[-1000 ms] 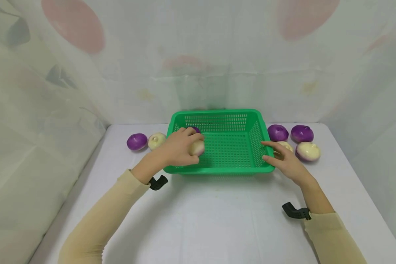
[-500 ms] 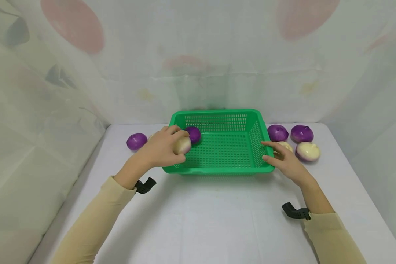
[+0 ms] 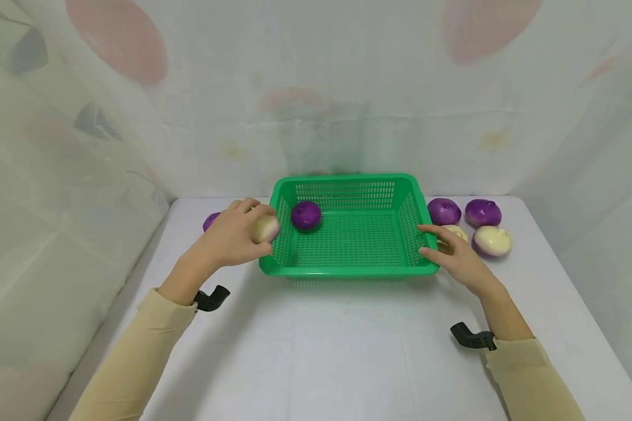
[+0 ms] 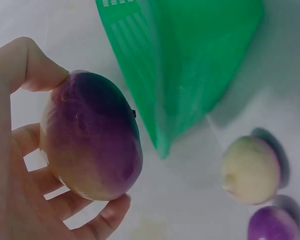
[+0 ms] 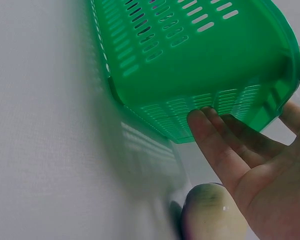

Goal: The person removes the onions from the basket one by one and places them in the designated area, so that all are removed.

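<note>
My left hand [image 3: 232,237] grips a purple-and-white turnip [image 3: 265,228], held up just outside the left end of the green plastic basket [image 3: 347,272]. In the left wrist view, thumb and fingers curl round this turnip [image 4: 92,137], its purple side towards the camera. Inside the basket, near the left end, lies a purple turnip [image 3: 306,216]. The right hand [image 3: 460,263] holds the basket's right rim, thumb and a finger hooked over it. Seen from the right wrist, other fingers [image 5: 217,150] extend along the outside of the basket's end wall [image 5: 190,65].
Right of the basket sit several turnips: two purple ones [image 3: 483,213] behind, pale ones [image 3: 492,241] in front, one partly covered by the right hand. Beyond the left hand lie a pale turnip [image 4: 251,170] and a purple one [image 4: 273,225]. A white cloth covers the table [image 3: 347,345].
My left hand has carried the held turnip leftwards, from above the basket's inside to past its left rim, uncovering the purple turnip inside. The right hand and basket have stayed put.
</note>
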Tool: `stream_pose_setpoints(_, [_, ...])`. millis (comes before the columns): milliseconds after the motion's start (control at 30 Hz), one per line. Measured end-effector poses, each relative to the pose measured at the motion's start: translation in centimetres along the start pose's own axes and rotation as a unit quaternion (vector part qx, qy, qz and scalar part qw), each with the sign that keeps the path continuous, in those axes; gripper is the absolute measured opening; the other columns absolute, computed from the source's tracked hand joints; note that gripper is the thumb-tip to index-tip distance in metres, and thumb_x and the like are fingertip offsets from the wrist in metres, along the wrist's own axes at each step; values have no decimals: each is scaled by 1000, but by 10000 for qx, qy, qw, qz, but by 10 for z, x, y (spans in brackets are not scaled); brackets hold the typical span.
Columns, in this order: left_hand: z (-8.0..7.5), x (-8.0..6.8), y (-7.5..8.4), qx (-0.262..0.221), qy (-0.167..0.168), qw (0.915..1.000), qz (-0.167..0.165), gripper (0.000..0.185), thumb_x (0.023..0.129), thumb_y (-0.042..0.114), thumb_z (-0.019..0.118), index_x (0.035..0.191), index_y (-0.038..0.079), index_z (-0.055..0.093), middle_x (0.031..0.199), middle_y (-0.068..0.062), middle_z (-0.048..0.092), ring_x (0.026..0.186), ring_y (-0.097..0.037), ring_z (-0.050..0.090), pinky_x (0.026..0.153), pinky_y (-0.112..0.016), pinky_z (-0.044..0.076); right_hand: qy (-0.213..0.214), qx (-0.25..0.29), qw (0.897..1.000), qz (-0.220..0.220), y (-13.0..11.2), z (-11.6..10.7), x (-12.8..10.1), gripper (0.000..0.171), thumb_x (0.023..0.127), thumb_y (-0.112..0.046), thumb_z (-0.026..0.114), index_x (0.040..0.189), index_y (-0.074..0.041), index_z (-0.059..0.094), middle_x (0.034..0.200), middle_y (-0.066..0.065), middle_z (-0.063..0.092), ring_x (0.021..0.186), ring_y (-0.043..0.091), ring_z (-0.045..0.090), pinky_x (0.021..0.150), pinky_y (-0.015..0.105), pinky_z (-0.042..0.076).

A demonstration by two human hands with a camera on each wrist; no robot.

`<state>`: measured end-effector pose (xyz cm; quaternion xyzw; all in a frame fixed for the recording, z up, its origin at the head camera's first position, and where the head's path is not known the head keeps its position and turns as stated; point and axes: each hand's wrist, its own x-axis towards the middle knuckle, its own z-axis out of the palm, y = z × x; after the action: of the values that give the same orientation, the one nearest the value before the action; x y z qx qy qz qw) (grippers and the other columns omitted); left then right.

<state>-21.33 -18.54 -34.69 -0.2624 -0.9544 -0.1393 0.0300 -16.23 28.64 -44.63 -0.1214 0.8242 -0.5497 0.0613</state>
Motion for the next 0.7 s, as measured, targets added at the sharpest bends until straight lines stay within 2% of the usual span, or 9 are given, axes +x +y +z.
stream_pose_setpoints(167, [3,-5,-15,-102,13,9997,-226,52,76,29,70,127,19,62,126,-9,54,110,-32,49,69,-44,47,0,-4,10000,7,0,0,0,58,103,-28,62,155,-13,40,160,17,31,141,51,35,109,67,31])
stream_pose_setpoints(433, [7,-11,-34,-270,2,9981,-549,51,79,29,73,127,16,62,127,-11,54,110,-34,49,78,-48,44,-8,-10,10000,30,-1,0,-1,58,103,-29,62,155,-13,40,160,17,31,142,52,33,109,69,29])
stream_pose_setpoints(700, [15,-19,-51,-233,-122,9978,-610,50,83,28,69,130,13,60,130,-15,54,109,-36,48,77,-47,44,-11,-34,10000,67,-2,0,-1,58,103,-30,62,155,-14,40,160,17,31,142,52,34,109,69,29])
